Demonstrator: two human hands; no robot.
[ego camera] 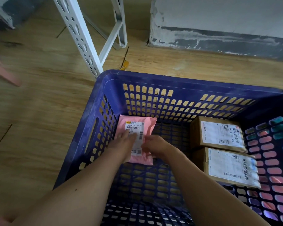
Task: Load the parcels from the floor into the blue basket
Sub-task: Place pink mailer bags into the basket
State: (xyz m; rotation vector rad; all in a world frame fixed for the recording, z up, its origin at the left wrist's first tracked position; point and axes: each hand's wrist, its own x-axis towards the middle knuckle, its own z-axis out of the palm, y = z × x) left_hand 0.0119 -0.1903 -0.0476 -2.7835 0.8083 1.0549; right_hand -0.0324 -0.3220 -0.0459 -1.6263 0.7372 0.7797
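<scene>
The blue basket [183, 82] stands on the wooden floor, its perforated walls filling the lower right of the head view. A pink parcel [145, 123] with a white label lies flat in its far left corner. My left hand [123, 141] rests on the parcel with straight fingers over the label. My right hand [153, 145] holds the parcel's right edge with curled fingers. Two brown cardboard parcels [217, 132] [229, 167] with white labels lie side by side against the basket's right wall.
A white metal shelf leg [82, 39] stands just behind the basket's far left corner. A grey-and-white wall base [219, 36] runs behind. Something pink [5, 71] lies on the floor at the left edge; more pink shows through the basket's right wall.
</scene>
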